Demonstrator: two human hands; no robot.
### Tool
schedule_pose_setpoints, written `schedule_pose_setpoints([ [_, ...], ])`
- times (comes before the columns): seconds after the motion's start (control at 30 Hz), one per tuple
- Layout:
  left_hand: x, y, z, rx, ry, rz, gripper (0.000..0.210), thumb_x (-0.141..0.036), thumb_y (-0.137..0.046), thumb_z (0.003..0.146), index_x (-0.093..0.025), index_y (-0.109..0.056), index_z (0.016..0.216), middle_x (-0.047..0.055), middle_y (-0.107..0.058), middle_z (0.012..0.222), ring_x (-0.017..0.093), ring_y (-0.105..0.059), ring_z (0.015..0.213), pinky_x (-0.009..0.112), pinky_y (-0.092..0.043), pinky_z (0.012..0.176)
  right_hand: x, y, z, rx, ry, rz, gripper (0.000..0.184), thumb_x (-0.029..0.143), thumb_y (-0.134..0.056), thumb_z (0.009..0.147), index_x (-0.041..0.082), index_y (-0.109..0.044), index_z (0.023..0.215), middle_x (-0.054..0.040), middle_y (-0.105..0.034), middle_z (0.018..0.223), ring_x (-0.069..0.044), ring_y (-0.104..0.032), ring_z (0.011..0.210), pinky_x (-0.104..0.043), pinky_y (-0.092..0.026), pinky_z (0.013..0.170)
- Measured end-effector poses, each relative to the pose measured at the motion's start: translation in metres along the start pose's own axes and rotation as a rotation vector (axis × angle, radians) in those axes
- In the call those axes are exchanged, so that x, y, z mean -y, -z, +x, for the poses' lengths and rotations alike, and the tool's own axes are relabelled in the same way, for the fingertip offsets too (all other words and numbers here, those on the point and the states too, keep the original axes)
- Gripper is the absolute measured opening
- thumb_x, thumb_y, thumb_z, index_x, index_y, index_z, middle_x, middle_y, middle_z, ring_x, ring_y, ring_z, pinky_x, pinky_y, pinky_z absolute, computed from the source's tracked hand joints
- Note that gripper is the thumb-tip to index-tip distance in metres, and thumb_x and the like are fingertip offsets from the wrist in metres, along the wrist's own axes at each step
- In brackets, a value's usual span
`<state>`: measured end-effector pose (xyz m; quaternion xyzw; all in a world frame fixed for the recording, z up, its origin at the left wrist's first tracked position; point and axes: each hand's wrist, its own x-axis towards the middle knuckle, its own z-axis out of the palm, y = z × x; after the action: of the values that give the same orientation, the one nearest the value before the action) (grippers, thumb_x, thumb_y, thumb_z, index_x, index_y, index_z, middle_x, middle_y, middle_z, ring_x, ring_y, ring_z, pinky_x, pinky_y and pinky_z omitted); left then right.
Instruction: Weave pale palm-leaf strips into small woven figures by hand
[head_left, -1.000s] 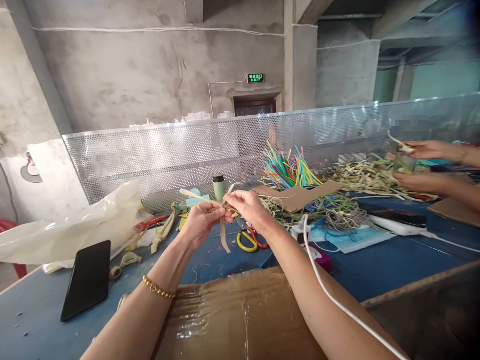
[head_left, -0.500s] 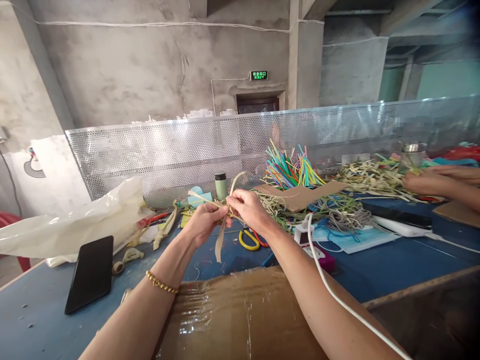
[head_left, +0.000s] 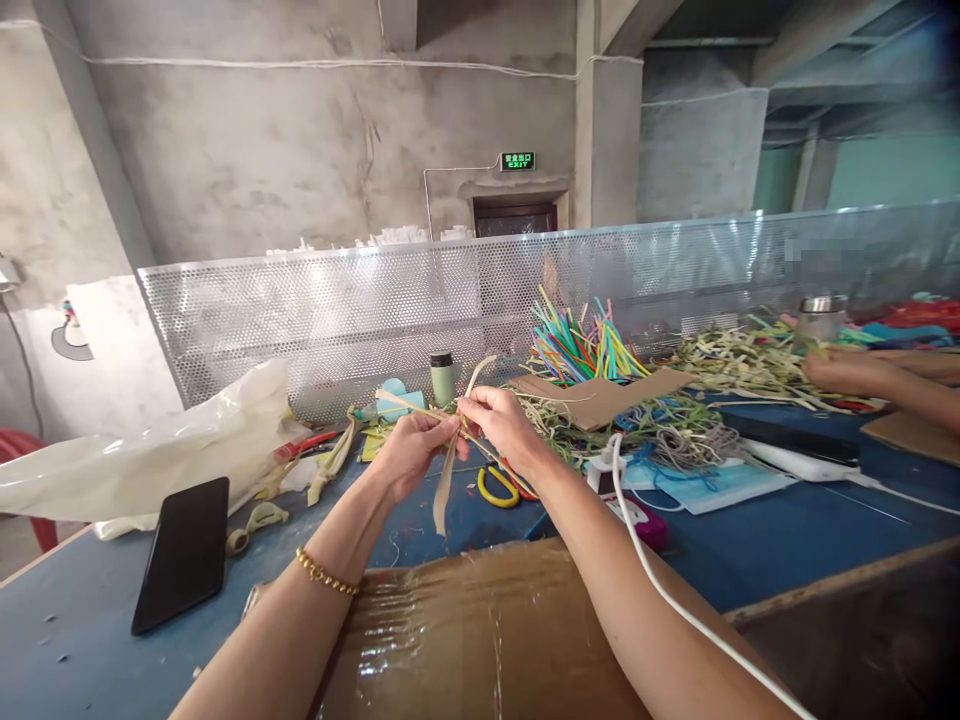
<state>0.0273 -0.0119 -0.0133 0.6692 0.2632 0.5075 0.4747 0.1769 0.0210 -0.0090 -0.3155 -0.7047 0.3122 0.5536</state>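
Observation:
Both hands meet above the table, closed on a small cluster of crossing pale, flat strips [head_left: 443,492]. My left hand [head_left: 414,450] pinches the strips near their crossing, with one end hanging straight down below the fingers and another pointing to the upper left. My right hand [head_left: 499,425] pinches the same cluster from the other side, and a curled end rises above its fingertips. The crossing itself is mostly hidden by the fingers. Just beneath my right hand lie scissors with yellow and red handles [head_left: 498,487]. A green bottle with a black lid [head_left: 442,378] stands behind the hands.
A taped cardboard piece [head_left: 465,640] lies under my forearms. To the left are a black phone [head_left: 182,555] and plastic sheeting [head_left: 202,425]. Coloured sticks [head_left: 585,340], tangled strips [head_left: 739,362] and a white cable [head_left: 660,580] are on the right, where another person's hands [head_left: 847,370] work.
The view has tilted up slightly, so everything sits a little lower. Both hands keep their pinch on the strips, with hardly any shift of the fingers.

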Motion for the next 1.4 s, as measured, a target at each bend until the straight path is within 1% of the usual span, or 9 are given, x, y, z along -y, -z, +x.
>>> schedule_pose_setpoints([
  [0.13, -0.004, 0.006, -0.002, 0.022, 0.092, 0.012, 0.031, -0.040, -0.079, 0.074, -0.010, -0.074, 0.069, 0.011, -0.072, 0.069, 0.017, -0.063, 0.069, 0.032, -0.046, 0.076, 0.000, 0.004, 0.001, -0.031, -0.025, -0.027, 0.027, 0.032, -0.061, 0.083, 0.017, -0.055, 0.061, 0.0024, -0.052, 0.052, -0.010, -0.048, 0.047, -0.022, -0.036, 0.047],
  [0.3, 0.000, 0.011, -0.001, -0.084, 0.146, 0.022, 0.027, -0.036, -0.082, 0.069, -0.010, -0.074, 0.070, 0.011, -0.073, 0.069, 0.019, -0.065, 0.070, 0.033, -0.046, 0.076, 0.000, 0.009, 0.005, -0.166, -0.112, 0.035, 0.029, 0.038, -0.062, 0.085, 0.015, -0.060, 0.067, 0.0001, -0.061, 0.063, -0.007, -0.051, 0.043, -0.021, -0.036, 0.043],
  [0.43, 0.005, 0.013, 0.002, -0.128, 0.190, 0.063, 0.026, -0.036, -0.084, 0.064, -0.012, -0.075, 0.069, 0.008, -0.071, 0.068, 0.017, -0.061, 0.066, 0.032, -0.042, 0.070, 0.002, 0.008, 0.006, -0.216, -0.139, 0.057, 0.032, 0.038, -0.070, 0.079, 0.016, -0.056, 0.060, 0.0026, -0.057, 0.054, -0.006, -0.046, 0.038, -0.020, -0.032, 0.038],
  [0.6, 0.008, 0.015, 0.003, -0.189, 0.185, 0.098, 0.025, -0.033, -0.087, 0.058, -0.012, -0.077, 0.067, 0.004, -0.065, 0.062, 0.011, -0.048, 0.060, 0.028, -0.034, 0.061, 0.003, 0.007, 0.005, -0.171, -0.158, 0.130, 0.021, 0.025, -0.067, 0.078, 0.015, -0.058, 0.061, 0.0030, -0.055, 0.049, -0.007, -0.045, 0.038, -0.019, -0.031, 0.036],
  [0.73, 0.009, 0.016, 0.002, -0.097, 0.175, 0.032, 0.023, -0.031, -0.087, 0.057, -0.012, -0.075, 0.063, 0.003, -0.061, 0.059, 0.011, -0.046, 0.059, 0.028, -0.033, 0.061, 0.002, 0.008, 0.005, -0.130, -0.156, 0.164, 0.018, 0.021, -0.065, 0.077, 0.014, -0.060, 0.061, 0.0019, -0.056, 0.048, -0.007, -0.046, 0.038, -0.019, -0.033, 0.037],
  [0.87, 0.011, 0.015, 0.001, 0.004, 0.222, -0.034, 0.021, -0.028, -0.088, 0.058, -0.012, -0.076, 0.064, 0.005, -0.065, 0.063, 0.012, -0.052, 0.065, 0.029, -0.038, 0.068, -0.003, 0.005, 0.006, -0.067, -0.153, 0.187, 0.014, 0.017, -0.063, 0.077, 0.014, -0.061, 0.064, 0.0028, -0.054, 0.046, -0.007, -0.045, 0.040, -0.017, -0.034, 0.038],
  [1.03, 0.016, 0.016, 0.001, 0.029, 0.263, -0.105, 0.022, -0.024, -0.089, 0.056, -0.011, -0.078, 0.070, 0.005, -0.068, 0.069, 0.013, -0.055, 0.069, 0.028, -0.040, 0.071, -0.016, -0.001, 0.007, 0.022, -0.148, 0.272, 0.010, 0.020, -0.064, 0.078, 0.013, -0.063, 0.070, 0.0035, -0.054, 0.048, -0.007, -0.047, 0.041, -0.018, -0.035, 0.039],
  [1.13, 0.022, 0.020, 0.002, 0.021, 0.330, -0.140, 0.025, -0.022, -0.090, 0.054, -0.010, -0.078, 0.072, 0.005, -0.067, 0.066, 0.012, -0.055, 0.065, 0.028, -0.041, 0.068, -0.022, -0.003, 0.009, 0.056, -0.163, 0.235, 0.010, 0.020, -0.063, 0.080, 0.012, -0.065, 0.074, 0.0027, -0.056, 0.049, -0.007, -0.049, 0.042, -0.017, -0.035, 0.039],
  [1.4, 0.027, 0.025, 0.004, 0.039, 0.357, -0.066, 0.022, -0.025, -0.087, 0.058, -0.010, -0.074, 0.067, 0.006, -0.065, 0.061, 0.012, -0.053, 0.056, 0.027, -0.033, 0.056, -0.024, -0.009, 0.012, 0.046, -0.240, 0.057, 0.015, 0.019, -0.062, 0.084, 0.013, -0.066, 0.072, 0.0013, -0.060, 0.053, -0.007, -0.052, 0.040, -0.016, -0.034, 0.035],
])
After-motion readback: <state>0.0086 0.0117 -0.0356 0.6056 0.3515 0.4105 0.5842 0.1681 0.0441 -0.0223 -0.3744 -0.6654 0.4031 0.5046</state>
